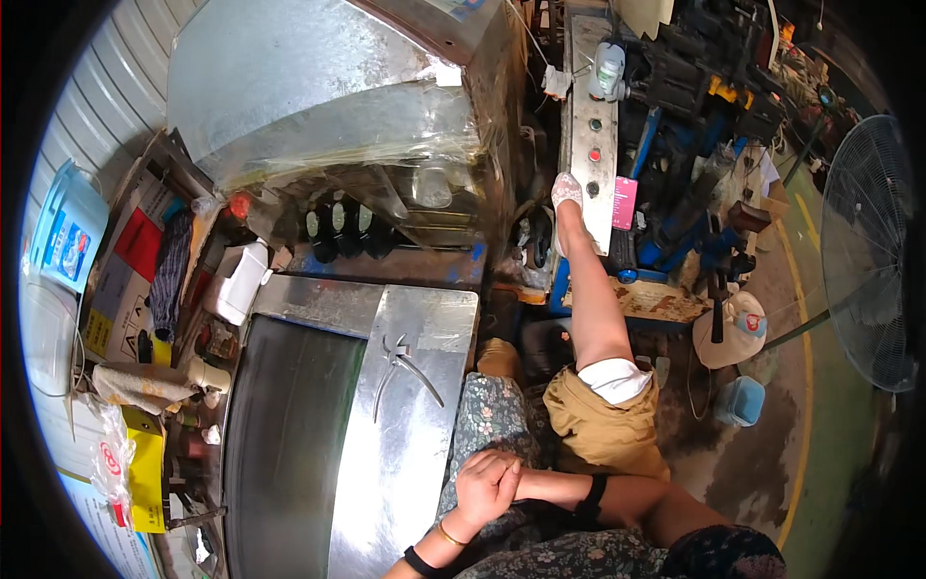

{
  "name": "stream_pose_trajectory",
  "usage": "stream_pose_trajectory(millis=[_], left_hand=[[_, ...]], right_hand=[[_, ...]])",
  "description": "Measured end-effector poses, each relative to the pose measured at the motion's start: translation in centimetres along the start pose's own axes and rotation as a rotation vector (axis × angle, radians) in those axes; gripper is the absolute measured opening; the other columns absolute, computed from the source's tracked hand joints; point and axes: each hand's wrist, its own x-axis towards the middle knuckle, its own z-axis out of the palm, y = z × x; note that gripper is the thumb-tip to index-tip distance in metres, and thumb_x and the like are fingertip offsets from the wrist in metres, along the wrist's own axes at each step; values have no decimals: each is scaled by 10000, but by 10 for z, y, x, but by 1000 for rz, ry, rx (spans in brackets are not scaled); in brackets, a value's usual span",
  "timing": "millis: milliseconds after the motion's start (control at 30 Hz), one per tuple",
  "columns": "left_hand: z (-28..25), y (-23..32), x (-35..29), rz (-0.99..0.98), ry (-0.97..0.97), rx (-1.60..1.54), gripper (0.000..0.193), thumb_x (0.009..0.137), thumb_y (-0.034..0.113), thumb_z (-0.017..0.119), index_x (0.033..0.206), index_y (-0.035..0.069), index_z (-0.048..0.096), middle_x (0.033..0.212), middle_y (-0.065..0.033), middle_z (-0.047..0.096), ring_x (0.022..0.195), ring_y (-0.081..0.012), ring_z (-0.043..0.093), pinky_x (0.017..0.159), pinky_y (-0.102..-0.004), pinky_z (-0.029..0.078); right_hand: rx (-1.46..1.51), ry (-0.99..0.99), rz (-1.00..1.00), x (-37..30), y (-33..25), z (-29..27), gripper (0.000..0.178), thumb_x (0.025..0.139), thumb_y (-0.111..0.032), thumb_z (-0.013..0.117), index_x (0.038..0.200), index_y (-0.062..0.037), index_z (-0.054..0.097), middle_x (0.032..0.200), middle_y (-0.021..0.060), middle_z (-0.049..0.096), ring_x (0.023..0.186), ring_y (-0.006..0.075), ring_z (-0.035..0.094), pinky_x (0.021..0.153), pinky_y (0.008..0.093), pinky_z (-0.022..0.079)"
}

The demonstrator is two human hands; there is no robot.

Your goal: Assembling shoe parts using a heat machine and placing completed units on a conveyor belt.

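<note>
Fingers (502,473) of the left hand (482,490) curled closed, clasped over the right hand (520,482); no tool visible in them. Right fingers mostly covered: cannot tell how far open. Both hands rest together before the floral apron (497,415).

Nearest tool: one pair of metal pincers (398,363), lying on the bright steel counter (410,492) forward and left of the hands, untouched, handles slightly spread. Dark belt (285,449), one, just left of the steel.

Labels: blue-and-white one on the pale blue tub (69,232), far left; red print on a clear plastic bag (113,458); white print on a pink card (625,203). Small writing too blurred to read.

Counts: two black wristbands, one per arm; one gold bracelet (449,534), left wrist; three buttons on the white panel (582,87), middle one red; one large fan (868,256), far right.
</note>
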Motion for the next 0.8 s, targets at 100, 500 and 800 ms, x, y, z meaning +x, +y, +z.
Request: stream_pose_trajectory(millis=[100,500,800], left_hand=[[7,-4,7,6,-2,-25,119,838,148,656,811,37,687,828,-111,699,779,-289,671,726,-373,527],[-103,101,91,350,-503,-1282,206,888,201,670,942,2,683,967,-165,651,914,-325,612,766,-463,500],[-119,146,101,733,-534,-1522,412,844,307,726,1069,-30,654,1116,-223,626,960,-401,604,785,-497,518]], right_hand=[[-7,39,53,8,-6,-23,388,991,-265,378,1037,-20,675,1037,184,675,999,321,641,845,385,503],[445,-1524,-37,-510,-144,-192,361,988,-310,521,1248,-60,531,842,83,653,762,144,641,667,285,528],[553,-1752,521,-493,-169,-207,366,998,-334,514,1252,-72,549,831,26,641,567,93,588,485,234,488]])
